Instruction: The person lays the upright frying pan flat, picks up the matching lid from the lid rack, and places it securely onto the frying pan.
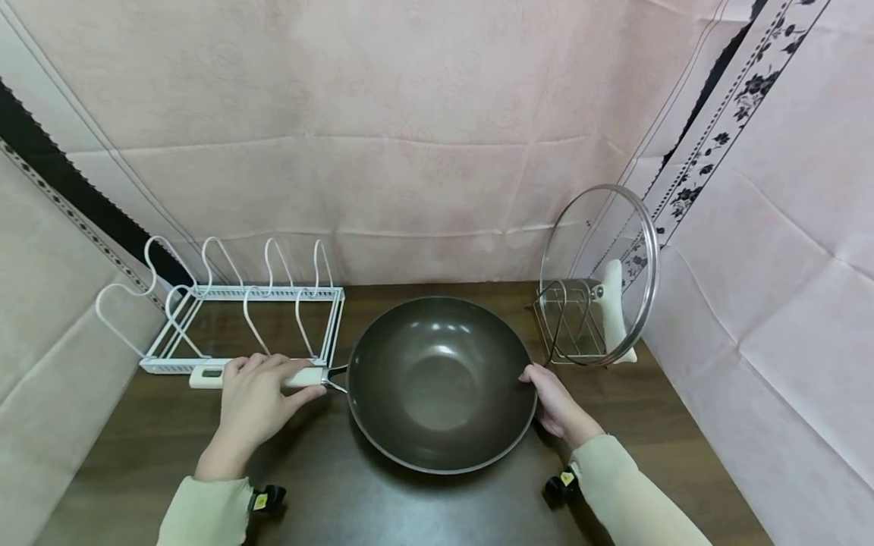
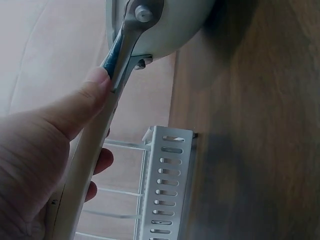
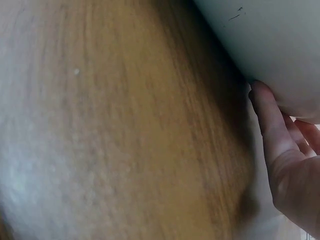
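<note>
A wok point(image 1: 440, 394) with a dark inside and a pale outside sits between both hands, its handle pointing left. My left hand point(image 1: 256, 402) grips the cream handle point(image 1: 310, 377). In the left wrist view the thumb lies along the handle point(image 2: 82, 165), below the metal bracket point(image 2: 142, 22). My right hand point(image 1: 560, 406) holds the opposite rim, thumb over the edge and fingers beneath. The right wrist view shows fingers point(image 3: 272, 117) against the pale outer wall point(image 3: 280, 45). Whether the wok's base touches the table I cannot tell.
A white dish rack point(image 1: 337, 318) with upright loops stands at the back left, close behind the handle. At the back right a wire stand point(image 1: 580, 356) bears an upright glass lid point(image 1: 652, 265). Cloth-covered walls point(image 1: 437, 182) enclose the brown wooden table point(image 1: 683, 455).
</note>
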### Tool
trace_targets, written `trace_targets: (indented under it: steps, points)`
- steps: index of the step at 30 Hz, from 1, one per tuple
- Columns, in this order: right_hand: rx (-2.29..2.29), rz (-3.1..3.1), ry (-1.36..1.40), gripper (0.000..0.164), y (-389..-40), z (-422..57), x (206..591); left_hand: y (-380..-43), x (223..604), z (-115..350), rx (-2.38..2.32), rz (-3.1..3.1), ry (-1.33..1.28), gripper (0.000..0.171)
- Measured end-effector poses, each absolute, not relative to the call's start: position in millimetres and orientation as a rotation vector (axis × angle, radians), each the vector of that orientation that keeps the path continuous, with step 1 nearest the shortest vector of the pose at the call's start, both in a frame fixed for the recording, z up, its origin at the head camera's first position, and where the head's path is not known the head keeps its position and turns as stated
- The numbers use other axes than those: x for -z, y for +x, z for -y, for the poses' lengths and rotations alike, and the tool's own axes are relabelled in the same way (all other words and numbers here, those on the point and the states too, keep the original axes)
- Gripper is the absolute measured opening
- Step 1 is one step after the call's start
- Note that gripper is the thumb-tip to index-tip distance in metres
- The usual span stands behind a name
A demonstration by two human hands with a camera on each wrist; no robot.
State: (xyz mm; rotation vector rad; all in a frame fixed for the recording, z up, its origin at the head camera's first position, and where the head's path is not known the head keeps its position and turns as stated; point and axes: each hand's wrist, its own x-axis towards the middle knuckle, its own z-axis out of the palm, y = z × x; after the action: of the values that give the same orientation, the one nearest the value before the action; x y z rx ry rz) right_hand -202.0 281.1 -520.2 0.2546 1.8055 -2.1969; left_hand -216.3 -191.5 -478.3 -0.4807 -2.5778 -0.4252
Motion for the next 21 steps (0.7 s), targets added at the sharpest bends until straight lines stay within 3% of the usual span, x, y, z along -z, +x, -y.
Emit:
trace_targets:
  steps: [17,21]
  points:
    - [2.137,-1.701,0.215,0.025,-195.9,-284.9,511.8,-215.0,480.9,195.3,0.421,2.529,-0.486,0.054]
    - [2.13,-1.654,0.15,0.032,-194.0,-293.5,507.0,-214.3,482.5,193.5,0.434,2.498,-0.502,0.053]
